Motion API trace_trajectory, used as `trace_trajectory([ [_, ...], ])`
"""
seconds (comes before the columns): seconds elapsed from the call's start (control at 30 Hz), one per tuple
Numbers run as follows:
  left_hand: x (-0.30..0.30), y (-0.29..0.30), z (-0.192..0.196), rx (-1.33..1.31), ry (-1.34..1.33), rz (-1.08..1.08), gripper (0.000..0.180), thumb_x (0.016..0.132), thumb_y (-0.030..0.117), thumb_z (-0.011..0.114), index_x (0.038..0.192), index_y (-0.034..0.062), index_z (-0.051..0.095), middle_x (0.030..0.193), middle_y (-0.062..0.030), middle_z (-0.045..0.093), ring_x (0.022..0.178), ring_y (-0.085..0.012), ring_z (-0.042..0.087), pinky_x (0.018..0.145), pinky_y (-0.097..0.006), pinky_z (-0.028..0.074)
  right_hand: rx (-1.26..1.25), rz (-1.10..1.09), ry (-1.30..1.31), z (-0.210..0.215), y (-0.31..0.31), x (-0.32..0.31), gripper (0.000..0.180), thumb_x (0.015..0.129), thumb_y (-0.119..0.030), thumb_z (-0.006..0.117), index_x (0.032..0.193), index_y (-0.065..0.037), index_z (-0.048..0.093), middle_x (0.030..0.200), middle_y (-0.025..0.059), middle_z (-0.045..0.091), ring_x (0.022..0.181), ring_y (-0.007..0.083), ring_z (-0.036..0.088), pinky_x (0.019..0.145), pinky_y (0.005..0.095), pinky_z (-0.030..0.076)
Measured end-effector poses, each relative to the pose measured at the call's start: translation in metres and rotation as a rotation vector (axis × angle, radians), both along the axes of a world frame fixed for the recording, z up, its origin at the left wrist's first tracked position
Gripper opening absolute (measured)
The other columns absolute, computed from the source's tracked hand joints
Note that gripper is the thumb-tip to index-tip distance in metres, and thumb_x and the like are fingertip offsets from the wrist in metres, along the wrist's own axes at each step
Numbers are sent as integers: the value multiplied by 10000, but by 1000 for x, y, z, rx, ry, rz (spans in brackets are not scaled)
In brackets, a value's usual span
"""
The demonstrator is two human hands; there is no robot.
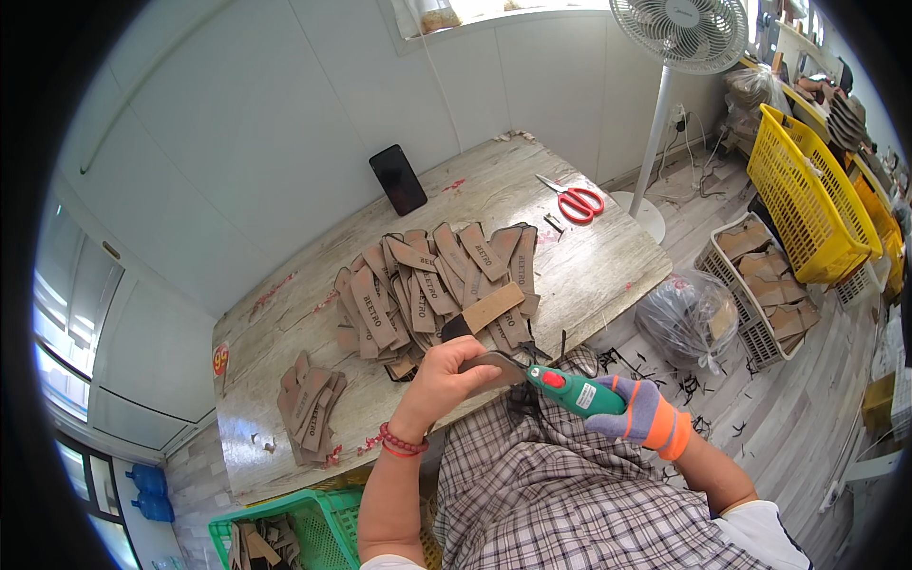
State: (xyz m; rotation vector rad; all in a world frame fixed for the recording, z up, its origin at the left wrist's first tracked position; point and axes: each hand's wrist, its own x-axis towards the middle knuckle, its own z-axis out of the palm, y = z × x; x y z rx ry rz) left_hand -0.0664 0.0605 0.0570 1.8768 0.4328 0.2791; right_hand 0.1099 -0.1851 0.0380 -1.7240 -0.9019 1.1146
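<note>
My bare left hand, with a red bead bracelet at the wrist, is closed on a brown leather-like piece above the table's front edge. My right hand, in a grey and orange glove, is wrapped round a green handheld power tool with a red switch. The tool's tip meets the right end of the piece; its exact working end is too small to make out. Beyond my hands lies a heap of brown strap-shaped pieces with dark printing and black edging. A smaller pile lies to the left.
On the table are red-handled scissors and a black phone. A green crate stands below at left. To the right are a white fan, a clear bag, a yellow basket, a pale crate and black scraps on the floor.
</note>
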Motion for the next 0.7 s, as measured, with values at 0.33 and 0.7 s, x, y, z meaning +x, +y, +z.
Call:
trace_trajectory([
  [0.33,11,-10,-5,-46,43,-136,124,814,68,696,834,-38,635,767,9,503,692,-65,472,612,-235,387,29,7,-13,-4,4,-2,567,781,-292,797,1220,-8,580,828,29,682,647,49,593,580,207,480],
  [0.7,-13,24,-57,-543,-633,857,201,856,49,599,1035,-26,547,981,-80,612,879,-233,628,813,-384,530,84,-150,136,-19,1,-9,549,802,-221,779,1250,-5,546,824,11,634,658,60,567,584,221,463],
])
